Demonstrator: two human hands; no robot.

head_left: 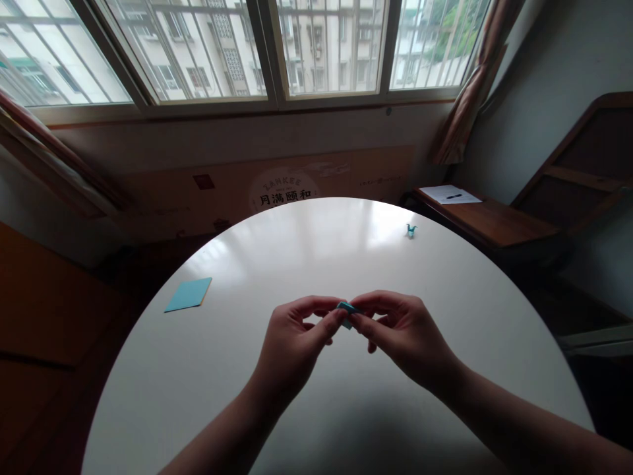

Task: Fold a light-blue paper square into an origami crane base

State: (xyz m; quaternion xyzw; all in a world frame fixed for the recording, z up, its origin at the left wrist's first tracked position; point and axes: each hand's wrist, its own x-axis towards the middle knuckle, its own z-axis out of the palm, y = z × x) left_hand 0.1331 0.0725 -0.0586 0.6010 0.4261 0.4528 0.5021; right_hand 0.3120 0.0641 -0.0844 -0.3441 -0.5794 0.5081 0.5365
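Note:
A small folded piece of teal paper (349, 308) is held up over the middle of the white round table (316, 422). My left hand (299, 336) pinches its left end between thumb and forefinger. On the other side, my right hand (403, 330) grips it the same way, the two thumbs almost meeting. My fingers cover much of the paper, so its folded shape is hard to make out. Off to the left lies a stack of square blue-green paper (188, 295). A little folded teal paper bird (411, 229) stands near the table's far right edge.
Beyond the table's right edge is a brown wooden chair (514, 214) bearing a white sheet of paper (435, 192) and a dark pen (453, 196). A large printed cardboard box (222, 191) stands behind the table under the barred window. Curtains hang on both sides.

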